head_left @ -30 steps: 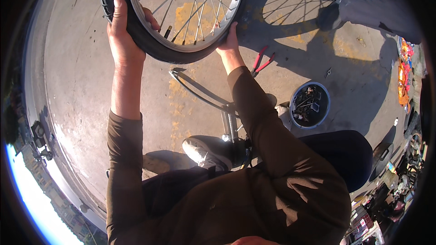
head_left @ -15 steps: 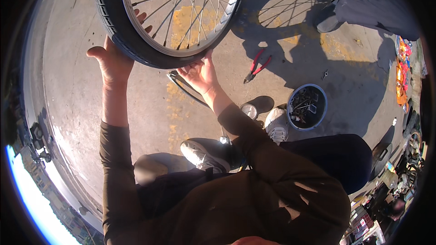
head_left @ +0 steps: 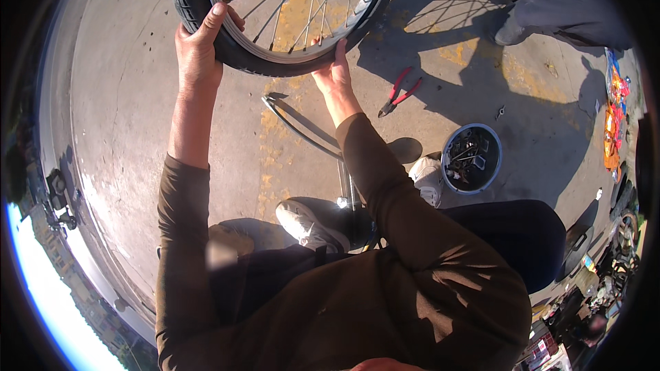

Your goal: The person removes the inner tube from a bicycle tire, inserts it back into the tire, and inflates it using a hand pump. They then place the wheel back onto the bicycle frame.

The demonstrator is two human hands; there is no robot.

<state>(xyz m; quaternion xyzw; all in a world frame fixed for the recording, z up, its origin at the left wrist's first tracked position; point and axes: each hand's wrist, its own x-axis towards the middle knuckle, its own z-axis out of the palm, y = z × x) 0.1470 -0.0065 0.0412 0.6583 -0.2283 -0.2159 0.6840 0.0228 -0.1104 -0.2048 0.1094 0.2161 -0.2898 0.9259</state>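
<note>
A bicycle wheel (head_left: 275,64) with a black tyre, silver rim and spokes is held up in front of me, its top cut off by the picture's edge. My left hand (head_left: 198,51) grips the tyre at its lower left, thumb over the near side and fingertips behind the rim. At the bottom right of the tyre, my right hand (head_left: 335,74) is closed round it, the thumb on the near side. Below the wheel, a pump hose (head_left: 297,132) curves over the ground toward a floor pump (head_left: 345,185), which is partly hidden by my right arm.
Red-handled pliers (head_left: 397,93) lie on the concrete right of the wheel. A round tub (head_left: 498,165) of metal parts stands by my shoe, a small metal piece (head_left: 500,112) beyond it. Another person's leg (head_left: 574,19) is at the upper right. Orange packaging (head_left: 613,127) lies along the right side.
The wheel has shifted right and slightly up in the picture. My left thumb, stuck out before, now presses over the tyre, and my right hand has closed further round it.
</note>
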